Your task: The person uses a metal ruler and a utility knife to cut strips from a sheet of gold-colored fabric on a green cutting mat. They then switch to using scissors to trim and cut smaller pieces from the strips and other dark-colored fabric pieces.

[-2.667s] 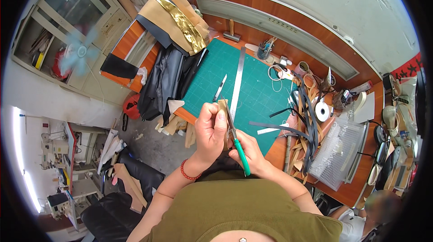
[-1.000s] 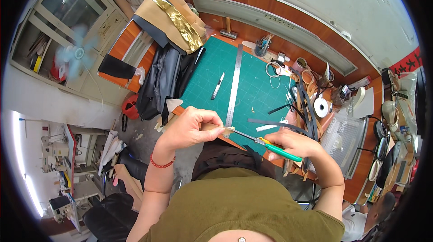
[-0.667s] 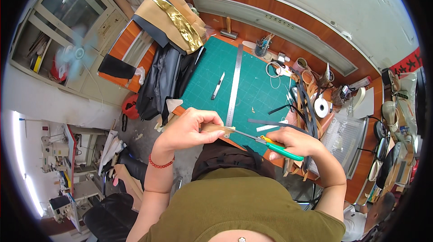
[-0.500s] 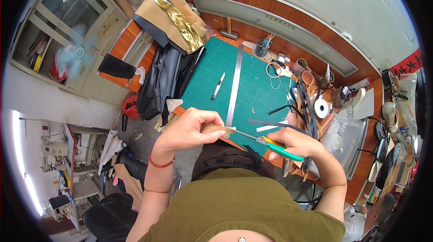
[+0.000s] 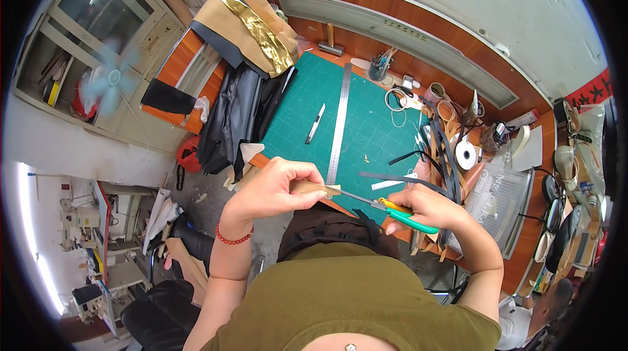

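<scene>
Pinched between the thumb and fingers of my left hand (image 5: 288,186) is a small tan strip (image 5: 332,191), probably leather, with its end sticking out to the right. My right hand (image 5: 425,209) grips a pair of scissors (image 5: 412,219) with green and yellow handles. Their blades point left and meet the strip's protruding end; how far apart they stand is hard to see. Both hands are held above the near edge of the green cutting mat (image 5: 297,115). On that mat lie a white utility knife (image 5: 315,124) and a long steel ruler (image 5: 340,119).
Black sheet material (image 5: 229,112) and tan and gold pieces (image 5: 252,27) are piled at the left. Dark straps (image 5: 445,155), a white tape roll (image 5: 466,155) and a clear grid ruler (image 5: 497,207) crowd the right side. A hammer (image 5: 331,40) rests at the back.
The scissors have shifted slightly at the strip's end, and more of that end shows now. Both hands stay in nearly the same place.
</scene>
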A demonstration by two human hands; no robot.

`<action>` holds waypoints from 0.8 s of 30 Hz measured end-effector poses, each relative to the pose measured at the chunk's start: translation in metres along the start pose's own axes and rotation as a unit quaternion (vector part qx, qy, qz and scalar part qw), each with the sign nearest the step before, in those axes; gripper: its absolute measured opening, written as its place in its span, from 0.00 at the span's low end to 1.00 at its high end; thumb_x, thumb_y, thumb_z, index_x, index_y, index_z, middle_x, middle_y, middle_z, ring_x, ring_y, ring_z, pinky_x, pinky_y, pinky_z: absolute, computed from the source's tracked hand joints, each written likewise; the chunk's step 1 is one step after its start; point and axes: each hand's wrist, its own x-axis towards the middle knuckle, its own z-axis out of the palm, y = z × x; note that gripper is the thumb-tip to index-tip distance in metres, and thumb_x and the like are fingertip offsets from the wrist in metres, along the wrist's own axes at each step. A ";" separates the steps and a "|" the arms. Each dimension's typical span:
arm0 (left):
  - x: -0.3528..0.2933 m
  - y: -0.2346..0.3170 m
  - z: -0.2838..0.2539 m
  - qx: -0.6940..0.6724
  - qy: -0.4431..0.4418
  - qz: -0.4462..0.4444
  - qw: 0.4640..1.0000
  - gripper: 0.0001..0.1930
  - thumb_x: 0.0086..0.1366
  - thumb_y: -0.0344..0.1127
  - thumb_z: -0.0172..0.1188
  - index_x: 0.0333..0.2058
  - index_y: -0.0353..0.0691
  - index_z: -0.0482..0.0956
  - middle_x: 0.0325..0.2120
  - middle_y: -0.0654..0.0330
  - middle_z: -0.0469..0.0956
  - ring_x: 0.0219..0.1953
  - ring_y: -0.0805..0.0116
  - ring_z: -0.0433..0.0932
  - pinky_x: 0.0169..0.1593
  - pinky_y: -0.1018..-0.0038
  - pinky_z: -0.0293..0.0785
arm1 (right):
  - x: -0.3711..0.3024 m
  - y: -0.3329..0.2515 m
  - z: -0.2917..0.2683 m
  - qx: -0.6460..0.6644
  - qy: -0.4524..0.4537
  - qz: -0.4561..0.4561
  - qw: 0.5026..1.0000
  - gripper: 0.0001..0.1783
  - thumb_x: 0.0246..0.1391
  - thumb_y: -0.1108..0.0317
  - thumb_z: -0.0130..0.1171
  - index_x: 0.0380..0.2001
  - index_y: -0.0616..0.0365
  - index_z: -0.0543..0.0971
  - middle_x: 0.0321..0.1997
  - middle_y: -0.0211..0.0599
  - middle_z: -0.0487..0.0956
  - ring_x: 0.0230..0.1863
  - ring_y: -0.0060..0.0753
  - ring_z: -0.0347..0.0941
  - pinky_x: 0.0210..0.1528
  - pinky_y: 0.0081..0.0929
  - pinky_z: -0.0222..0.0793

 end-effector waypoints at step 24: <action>-0.002 -0.043 0.021 -0.130 -0.024 -0.106 0.985 0.09 0.68 0.35 0.57 0.32 0.37 0.71 0.19 0.69 0.72 0.20 0.84 0.70 0.23 0.84 0.67 | -0.005 0.093 0.038 0.311 0.176 0.171 0.918 0.23 0.58 0.49 0.60 0.43 0.59 0.72 0.28 0.29 0.75 0.26 0.17 0.71 0.23 0.19 0.66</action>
